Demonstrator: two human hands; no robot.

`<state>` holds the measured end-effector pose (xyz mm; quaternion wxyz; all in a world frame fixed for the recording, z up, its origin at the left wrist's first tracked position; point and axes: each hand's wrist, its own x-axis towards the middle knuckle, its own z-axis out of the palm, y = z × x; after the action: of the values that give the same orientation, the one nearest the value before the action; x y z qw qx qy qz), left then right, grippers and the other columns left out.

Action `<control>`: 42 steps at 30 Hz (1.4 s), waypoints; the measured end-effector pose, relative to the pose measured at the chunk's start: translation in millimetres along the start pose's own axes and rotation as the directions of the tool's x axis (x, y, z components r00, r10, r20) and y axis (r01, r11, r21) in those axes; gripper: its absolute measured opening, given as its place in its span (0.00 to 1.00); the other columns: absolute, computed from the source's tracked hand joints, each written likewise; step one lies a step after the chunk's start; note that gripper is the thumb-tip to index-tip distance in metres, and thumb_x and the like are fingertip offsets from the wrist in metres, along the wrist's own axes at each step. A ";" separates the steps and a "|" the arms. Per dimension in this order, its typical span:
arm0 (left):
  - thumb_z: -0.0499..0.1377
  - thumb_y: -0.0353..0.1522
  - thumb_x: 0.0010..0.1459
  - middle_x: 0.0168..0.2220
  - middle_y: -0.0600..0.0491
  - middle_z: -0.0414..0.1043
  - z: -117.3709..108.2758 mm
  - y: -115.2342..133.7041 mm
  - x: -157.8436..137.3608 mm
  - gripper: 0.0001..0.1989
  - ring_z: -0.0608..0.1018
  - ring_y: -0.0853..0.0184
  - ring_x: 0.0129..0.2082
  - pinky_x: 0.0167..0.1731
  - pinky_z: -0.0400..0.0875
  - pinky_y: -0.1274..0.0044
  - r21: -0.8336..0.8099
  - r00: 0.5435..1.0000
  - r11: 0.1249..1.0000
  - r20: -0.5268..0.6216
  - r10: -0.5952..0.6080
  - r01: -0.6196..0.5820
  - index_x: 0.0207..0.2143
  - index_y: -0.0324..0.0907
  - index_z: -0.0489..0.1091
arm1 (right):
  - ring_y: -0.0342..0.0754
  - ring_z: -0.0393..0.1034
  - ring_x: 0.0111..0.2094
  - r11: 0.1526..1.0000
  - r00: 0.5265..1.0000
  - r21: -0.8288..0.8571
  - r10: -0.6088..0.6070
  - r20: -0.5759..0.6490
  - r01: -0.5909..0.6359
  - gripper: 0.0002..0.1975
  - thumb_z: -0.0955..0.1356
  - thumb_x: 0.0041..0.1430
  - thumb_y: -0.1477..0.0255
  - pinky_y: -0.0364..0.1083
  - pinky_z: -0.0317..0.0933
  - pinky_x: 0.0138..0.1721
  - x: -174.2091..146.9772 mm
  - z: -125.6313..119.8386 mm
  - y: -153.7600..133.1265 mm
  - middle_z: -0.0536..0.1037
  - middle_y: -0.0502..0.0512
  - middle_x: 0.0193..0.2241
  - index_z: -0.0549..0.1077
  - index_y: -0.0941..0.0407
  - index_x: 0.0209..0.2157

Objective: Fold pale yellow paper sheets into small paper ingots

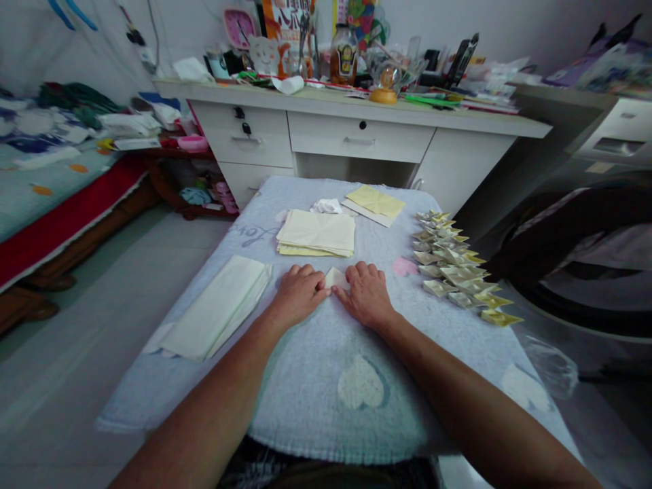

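A small piece of folded cream paper (335, 277) lies on the cloth-covered table between my hands. My left hand (301, 292) has its fingers curled, with thumb and forefinger on the paper's left edge. From the other side my right hand (367, 292) presses on the right part of it, fingers bent and thumb at the near edge. Part of the paper is hidden under the fingers. Just beyond the hands sits a stack of cream and yellow paper sheets (316, 231). Rows of folded paper boats (451, 261) stand to the right.
A long pile of pale paper (219, 309) lies at the left. Yellow sheets (377, 202) and a crumpled tissue (327, 206) are toward the table's far end. Behind stands a cluttered white desk (361, 139); a bed (56, 170) is left, a washing machine (611, 204) right.
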<state>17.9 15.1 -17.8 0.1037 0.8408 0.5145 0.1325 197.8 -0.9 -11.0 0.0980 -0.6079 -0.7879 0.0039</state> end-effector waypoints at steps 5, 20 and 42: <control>0.57 0.38 0.57 0.34 0.52 0.67 0.9 -1.2 -1.0 0.08 0.67 0.62 0.38 0.41 0.59 0.71 -0.025 0.999 0.999 0.007 -0.041 0.041 0.31 0.44 0.69 | 0.58 0.60 0.45 0.999 0.999 -0.022 0.035 0.023 -0.035 0.25 0.58 0.62 0.51 0.54 0.53 0.45 -1.0 -1.9 -3.8 0.69 0.63 0.42 0.69 0.57 0.42; 0.58 0.36 0.54 0.43 0.51 0.62 -4.6 -2.5 -2.8 0.06 0.63 0.57 0.46 0.46 0.58 0.66 -0.115 0.974 0.970 0.093 -0.206 0.216 0.35 0.47 0.70 | 0.57 0.60 0.45 0.999 0.999 0.020 0.026 0.045 -0.026 0.22 0.62 0.60 0.52 0.53 0.53 0.43 1.1 -2.9 0.2 0.69 0.62 0.43 0.68 0.56 0.42; 0.56 0.34 0.51 0.43 0.52 0.63 -17.8 -20.1 -6.1 0.08 0.64 0.57 0.47 0.52 0.56 0.65 -0.166 0.969 0.966 0.187 -0.164 0.196 0.35 0.49 0.72 | 0.57 0.61 0.46 0.980 0.979 0.074 0.179 0.102 -0.186 0.17 0.67 0.56 0.57 0.53 0.54 0.45 0.4 -9.7 52.4 0.67 0.60 0.45 0.70 0.52 0.43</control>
<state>-7.4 19.3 -8.0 0.2364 0.7857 0.5635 0.0963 249.4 12.0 -8.0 0.0852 -0.6722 -0.7317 0.0746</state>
